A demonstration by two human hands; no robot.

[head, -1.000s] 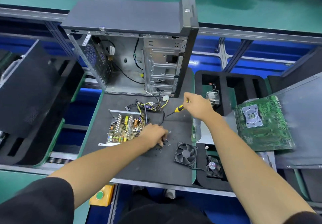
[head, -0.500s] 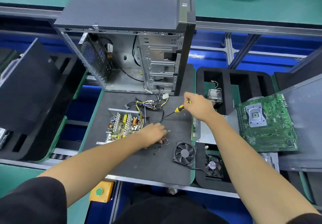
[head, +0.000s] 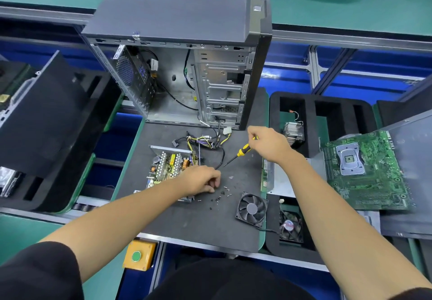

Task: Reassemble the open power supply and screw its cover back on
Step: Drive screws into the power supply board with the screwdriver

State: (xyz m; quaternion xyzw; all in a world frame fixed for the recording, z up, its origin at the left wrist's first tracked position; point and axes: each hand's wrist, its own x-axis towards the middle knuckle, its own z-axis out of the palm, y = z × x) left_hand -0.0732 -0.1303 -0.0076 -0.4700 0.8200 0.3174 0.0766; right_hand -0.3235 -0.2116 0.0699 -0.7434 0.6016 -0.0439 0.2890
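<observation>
Nearest me, below the bench edge, an orange box with a green button (head: 138, 255) hangs under the black mat (head: 191, 227) I work on. On the mat's near right corner lies a loose black fan (head: 251, 209), its cable trailing right toward a second fan (head: 291, 226) sunk in a foam tray (head: 273, 241).

My left hand (head: 201, 183) rests on the mat with fingers curled at a scatter of small dark screws (head: 222, 193); whether a screw is pinched between the fingertips I cannot tell. The screws lie between this hand and the loose fan, with bare mat in front of them toward me.

Just left of that hand, partly under my wrist, sits the open power supply (head: 167, 166), its circuit board exposed and uncovered. Its wire bundle (head: 205, 140) spills beyond it toward the computer case, crossing the ground between my hands.

My right hand (head: 268, 144) grips the yellow-and-black screwdriver (head: 240, 152), tip slanting down-left to the mat near a black wire loop, apart from the screws.

To the right, past the mat's edge, a green motherboard (head: 367, 171) lies on a grey metal panel (head: 411, 140), and a heatsink (head: 293, 131) sits in a farther foam slot.

At the mat's far edge stands the empty computer case (head: 187, 66), its open side facing me, closing off that side. To the left a large black foam tray (head: 46, 124) tilts up beside the mat.
</observation>
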